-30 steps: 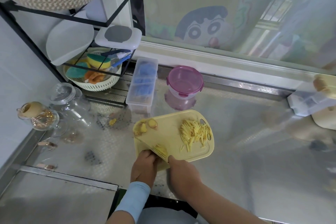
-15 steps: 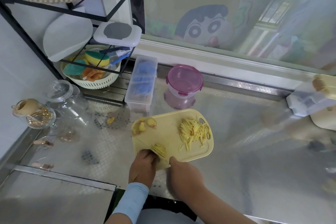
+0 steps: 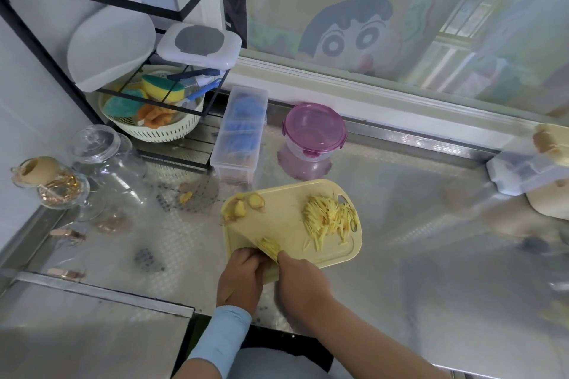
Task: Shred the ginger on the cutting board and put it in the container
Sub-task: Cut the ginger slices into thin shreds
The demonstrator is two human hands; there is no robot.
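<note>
Ginger [image 3: 270,245] is found just ahead of the left hand [image 3: 241,274], whose hold is hidden; the knife [image 3: 244,238] is gripped by the right hand [image 3: 303,281].

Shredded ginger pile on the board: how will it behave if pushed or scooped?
The shredded ginger pile is loose thin strips, so it will probably scatter, not move as one. Strips look fine, so likely light and limp. Some lie near the cutting board edge and could spill off.

Open steel counter [image 3: 431,240] lies right of the cutting board [image 3: 289,221].
I see a pink-lidded container [image 3: 314,129] and clear storage box [image 3: 240,135] close behind it, glass jars [image 3: 101,157] crowding the left.
</note>
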